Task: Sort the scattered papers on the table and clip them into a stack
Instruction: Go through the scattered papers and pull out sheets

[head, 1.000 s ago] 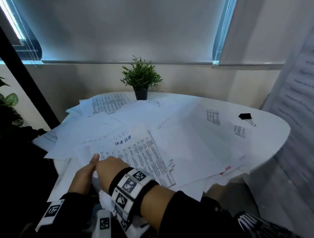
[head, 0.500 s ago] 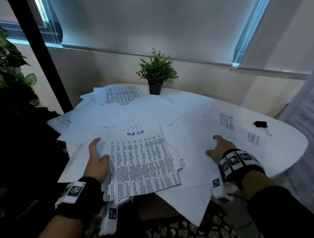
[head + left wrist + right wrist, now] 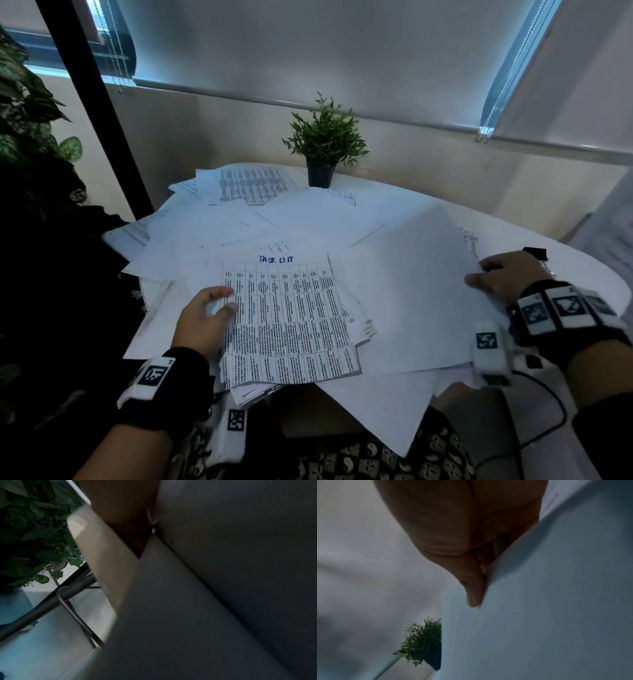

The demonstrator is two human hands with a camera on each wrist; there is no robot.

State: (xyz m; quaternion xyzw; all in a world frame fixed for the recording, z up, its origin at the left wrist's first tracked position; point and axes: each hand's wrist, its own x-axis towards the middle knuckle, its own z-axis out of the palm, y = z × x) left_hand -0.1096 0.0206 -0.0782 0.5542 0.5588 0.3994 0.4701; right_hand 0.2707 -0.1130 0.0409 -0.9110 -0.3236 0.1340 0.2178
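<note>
Many white papers (image 3: 212, 236) lie scattered and overlapping on a round white table (image 3: 582, 274). A gathered stack topped by a printed "TASK LIST" sheet (image 3: 291, 315) sits at the near edge. My left hand (image 3: 222, 303) grips its left side, thumb on top. My right hand (image 3: 479, 274) pinches the right edge of a large blank sheet (image 3: 411, 284), which is raised off the pile; the right wrist view shows the thumb (image 3: 474, 588) pressed on this sheet (image 3: 539, 615). A black binder clip (image 3: 536, 253) peeks out just behind the right hand.
A small potted plant (image 3: 323, 147) stands at the table's far edge. Large leafy plants (image 3: 30, 113) and a black post (image 3: 96, 113) are at the left. Several sheets overhang the near edge above my lap. The left wrist view shows metal table legs (image 3: 68, 595).
My right hand has moved further right and taken hold of the blank sheet's right edge, lifting it. The left hand stays on the stack, its thumb now over the top sheet.
</note>
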